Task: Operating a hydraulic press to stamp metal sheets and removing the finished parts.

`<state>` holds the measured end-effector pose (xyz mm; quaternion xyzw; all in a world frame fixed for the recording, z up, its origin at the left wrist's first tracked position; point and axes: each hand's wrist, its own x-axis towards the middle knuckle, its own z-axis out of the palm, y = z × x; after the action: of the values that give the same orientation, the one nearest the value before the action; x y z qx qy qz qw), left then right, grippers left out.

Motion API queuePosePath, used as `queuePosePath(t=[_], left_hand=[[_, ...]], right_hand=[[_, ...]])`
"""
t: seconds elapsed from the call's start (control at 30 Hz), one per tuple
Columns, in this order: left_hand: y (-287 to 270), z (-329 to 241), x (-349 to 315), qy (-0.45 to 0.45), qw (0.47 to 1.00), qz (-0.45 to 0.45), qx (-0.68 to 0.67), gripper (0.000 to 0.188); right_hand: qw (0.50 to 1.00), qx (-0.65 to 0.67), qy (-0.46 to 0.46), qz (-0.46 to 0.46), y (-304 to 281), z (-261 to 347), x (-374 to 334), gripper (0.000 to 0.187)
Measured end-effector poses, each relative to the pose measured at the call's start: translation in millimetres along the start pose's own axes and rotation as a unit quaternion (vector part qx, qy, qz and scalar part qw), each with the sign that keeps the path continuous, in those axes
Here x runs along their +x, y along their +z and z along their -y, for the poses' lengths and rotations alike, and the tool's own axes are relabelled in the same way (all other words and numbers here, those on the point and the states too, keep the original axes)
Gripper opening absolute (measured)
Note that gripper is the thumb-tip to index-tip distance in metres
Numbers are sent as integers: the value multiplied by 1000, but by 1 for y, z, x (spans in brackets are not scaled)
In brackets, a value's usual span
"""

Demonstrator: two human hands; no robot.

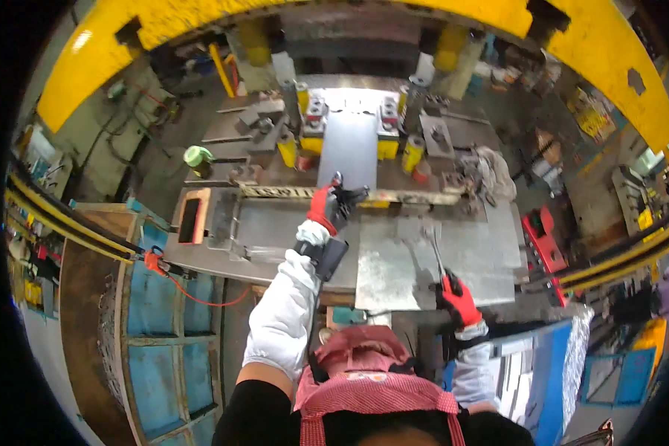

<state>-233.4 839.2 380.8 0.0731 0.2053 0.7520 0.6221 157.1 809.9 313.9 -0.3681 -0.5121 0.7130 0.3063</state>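
My left hand (333,208), in a red and black glove, is at the near end of a long narrow metal sheet (351,145). Its fingers close on that edge, partly hiding it. The sheet's far end lies in the brightly lit die area of a press. My right hand (459,301), gloved alike, is closed around the thin handle of a brush-like tool (437,251) with a pale head. That head rests over a wide flat metal sheet (394,271) on the bench, where a darker wet-looking patch shows. White sleeves cover both my forearms.
Yellow-marked die blocks (314,141) and posts flank the narrow sheet. A phone (191,221) lies on the bench's left, below a green-lidded container (198,157). Rags (496,175) lie at right. A blue rack (152,305) stands left; the yellow press frame (334,13) arches above.
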Motion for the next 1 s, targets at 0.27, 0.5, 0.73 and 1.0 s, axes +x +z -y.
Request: queuePosePath(t=[0.27, 0.5, 0.73, 1.0], left_hand=[[10, -27, 41, -24, 997, -71, 16, 33], [10, -23, 102, 35, 994, -97, 26, 28], [-17, -25, 98, 19, 997, 21, 69, 37], [0, -2, -124, 179, 923, -201, 274, 31]], right_hand=[[993, -10, 75, -93, 41, 9, 8, 22], [988, -32, 68, -135, 10, -4, -26, 12], [985, -95, 10, -143, 1, -2, -48, 11], [975, -131, -79, -158, -24, -21, -56, 15]])
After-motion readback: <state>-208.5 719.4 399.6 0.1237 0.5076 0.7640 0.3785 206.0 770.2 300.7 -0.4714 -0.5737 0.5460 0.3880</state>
